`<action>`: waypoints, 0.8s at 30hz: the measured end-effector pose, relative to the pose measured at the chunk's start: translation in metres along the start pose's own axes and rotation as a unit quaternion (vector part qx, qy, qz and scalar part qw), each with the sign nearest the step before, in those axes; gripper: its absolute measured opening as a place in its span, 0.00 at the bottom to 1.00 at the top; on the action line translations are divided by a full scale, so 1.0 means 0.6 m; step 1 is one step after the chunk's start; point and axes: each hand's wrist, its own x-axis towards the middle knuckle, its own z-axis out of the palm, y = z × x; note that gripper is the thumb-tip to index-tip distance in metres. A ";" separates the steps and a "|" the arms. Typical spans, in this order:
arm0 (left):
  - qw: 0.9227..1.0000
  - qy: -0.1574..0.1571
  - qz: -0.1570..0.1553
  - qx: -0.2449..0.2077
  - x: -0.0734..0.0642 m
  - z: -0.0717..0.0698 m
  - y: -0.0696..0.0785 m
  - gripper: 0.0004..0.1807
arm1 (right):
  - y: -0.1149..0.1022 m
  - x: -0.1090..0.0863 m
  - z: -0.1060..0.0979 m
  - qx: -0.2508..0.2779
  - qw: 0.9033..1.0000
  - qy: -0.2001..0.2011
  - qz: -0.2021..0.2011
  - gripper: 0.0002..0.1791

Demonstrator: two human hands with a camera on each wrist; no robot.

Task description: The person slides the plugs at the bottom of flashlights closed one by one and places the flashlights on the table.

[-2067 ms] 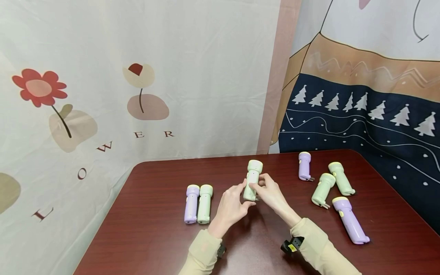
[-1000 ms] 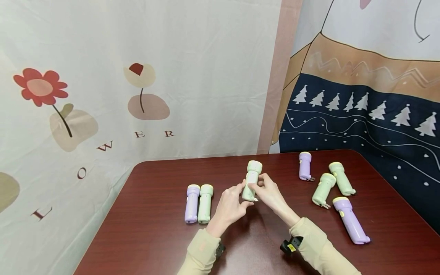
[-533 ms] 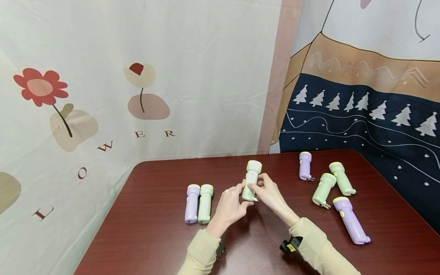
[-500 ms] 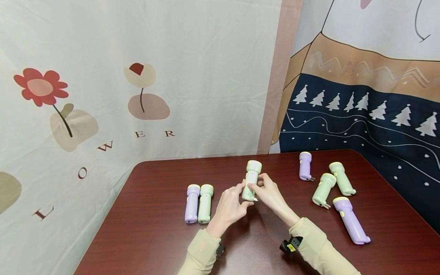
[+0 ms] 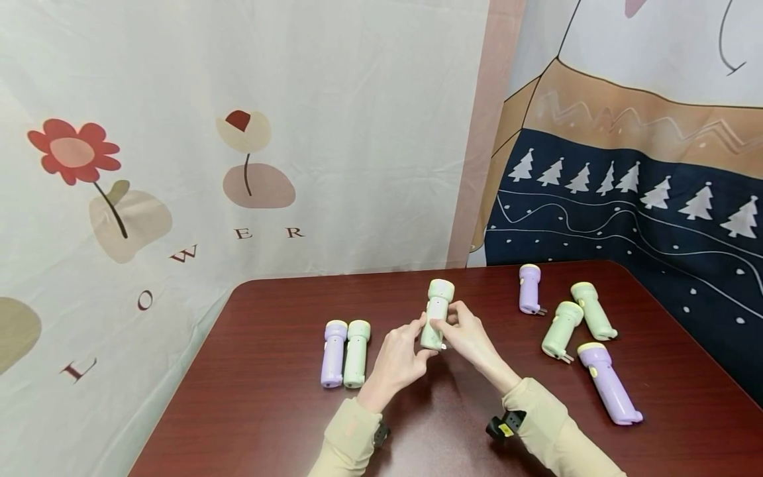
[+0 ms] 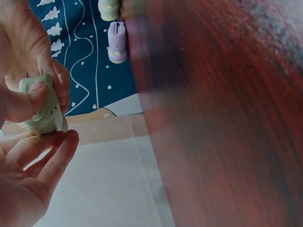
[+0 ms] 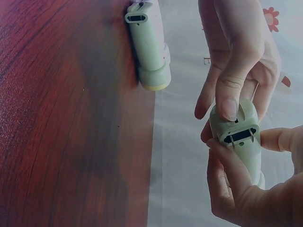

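1. Barely anything has moved since the earliest head frame: the held green flashlight (image 5: pixel 438 308) has shifted very slightly left; it sits at the frame's centre, over the red-brown table (image 5: pixel 250 411).
2. Left hand (image 5: pixel 397 358) pinches its lower body, thumb near the base; right hand (image 5: pixel 471 341) grips the opposite side, thumb across the front.
3. Metal prongs (image 7: pixel 252 135) stick out of its base in the right wrist view; such stillness suggests careful, unfinished work around that end.
4. Left of centre, a purple flashlight (image 5: pixel 334 354) and a second green flashlight (image 5: pixel 356 354) lie side by side.
5. Right of frame, four more lie spread: upper purple flashlight (image 5: pixel 528 291); farther green flashlight (image 5: pixel 593 313); nearer green flashlight (image 5: pixel 559 331); lowest purple flashlight (image 5: pixel 607 387).
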 end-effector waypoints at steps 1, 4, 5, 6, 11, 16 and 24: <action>1.000 -0.002 -0.001 -0.003 0.000 0.000 0.000 0.29 | 0.000 0.000 0.000 0.000 1.000 0.000 0.000 0.19; 1.000 -0.009 -0.005 -0.011 0.000 0.000 -0.001 0.29 | 0.001 0.001 -0.001 0.005 1.000 -0.002 0.000 0.19; 1.000 -0.011 -0.006 -0.013 0.000 0.000 -0.001 0.29 | 0.001 0.001 -0.001 0.007 1.000 -0.003 0.000 0.20; 1.000 -0.012 -0.007 -0.014 0.000 -0.001 -0.001 0.29 | 0.001 0.001 -0.001 0.009 1.000 -0.003 0.000 0.20; 1.000 -0.016 -0.008 -0.011 -0.002 -0.001 -0.001 0.29 | 0.002 0.001 -0.001 0.017 1.000 -0.005 0.000 0.19; 1.000 -0.026 -0.010 -0.001 -0.003 -0.002 -0.001 0.30 | 0.003 0.001 0.000 0.028 1.000 -0.009 0.001 0.19; 0.999 -0.043 -0.021 0.010 -0.004 -0.002 -0.001 0.30 | 0.006 0.001 -0.001 0.046 0.999 -0.014 0.004 0.19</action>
